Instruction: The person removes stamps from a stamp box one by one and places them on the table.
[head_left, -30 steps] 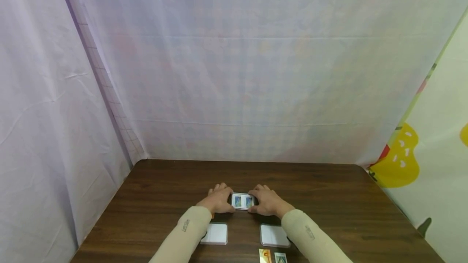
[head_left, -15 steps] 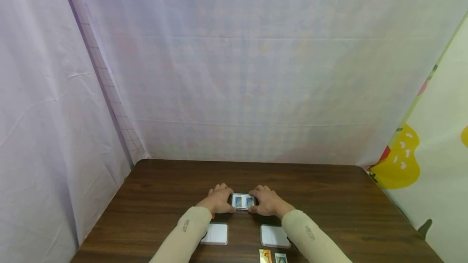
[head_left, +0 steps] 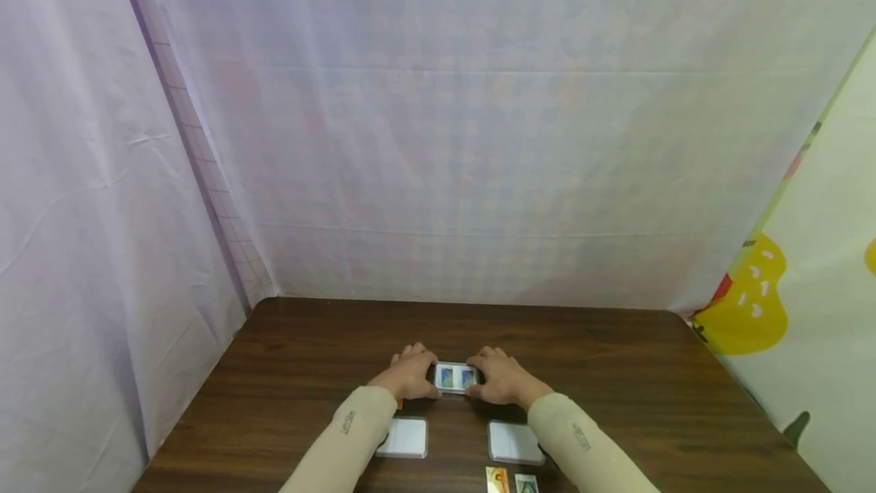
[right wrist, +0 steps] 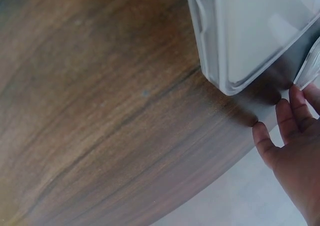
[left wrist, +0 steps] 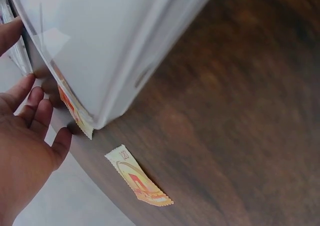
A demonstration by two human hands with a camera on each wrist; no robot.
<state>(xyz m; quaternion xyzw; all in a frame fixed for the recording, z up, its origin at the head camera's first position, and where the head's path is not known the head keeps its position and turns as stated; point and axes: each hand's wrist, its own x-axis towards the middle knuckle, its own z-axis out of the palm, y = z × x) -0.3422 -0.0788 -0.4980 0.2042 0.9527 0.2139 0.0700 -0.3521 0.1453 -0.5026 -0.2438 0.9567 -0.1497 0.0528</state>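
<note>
At the middle of the table lies a clear flat case [head_left: 456,377] with two small blue-and-green pictured stamps showing in it. My left hand [head_left: 407,373] grips its left end between thumb and forefinger. The right hand [head_left: 505,377] does the same at the opposite end. Only an edge of this case [left wrist: 19,56] shows in the left wrist view, beside the thumb and fingertips. In the right wrist view, the fingers [right wrist: 287,118] meet a corner of the case [right wrist: 311,66], and the little finger touches the table.
Two larger clear cases with white insides, one left [head_left: 404,438] and one right [head_left: 512,441], lie nearer the body. An orange-yellow stamp [left wrist: 140,181] and another stamp [left wrist: 75,111] lie by the left case. Two more, orange [head_left: 497,479] and greenish [head_left: 526,484], lie at the front.
</note>
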